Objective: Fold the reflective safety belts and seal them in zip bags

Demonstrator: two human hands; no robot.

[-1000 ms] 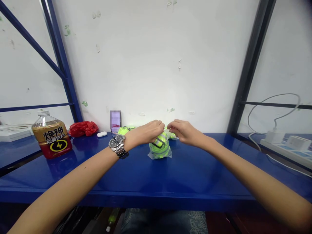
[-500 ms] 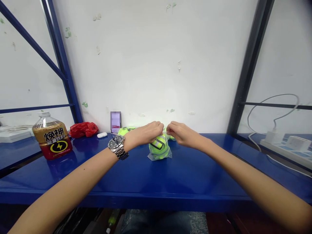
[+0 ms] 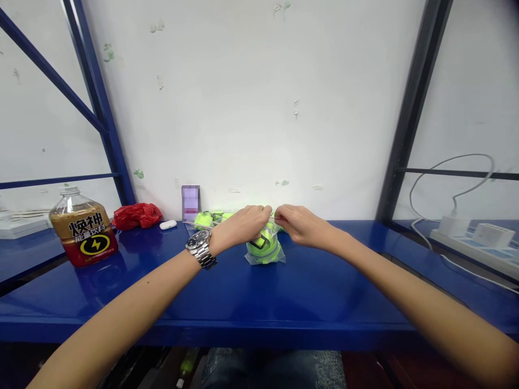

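Your left hand (image 3: pixel 254 222) and right hand (image 3: pixel 298 222) pinch narrowly at the top of the bag (image 3: pixel 265 253)! Steady now: pull evenly, keeping its base on the bench (image 3: pixel 243 297).

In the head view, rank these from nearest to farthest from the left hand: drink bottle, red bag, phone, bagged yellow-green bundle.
From the left hand:
1. Bagged yellow-green bundle: just below it
2. Phone: left, near the wall
3. Red bag: farther left
4. Drink bottle: toward the left edge
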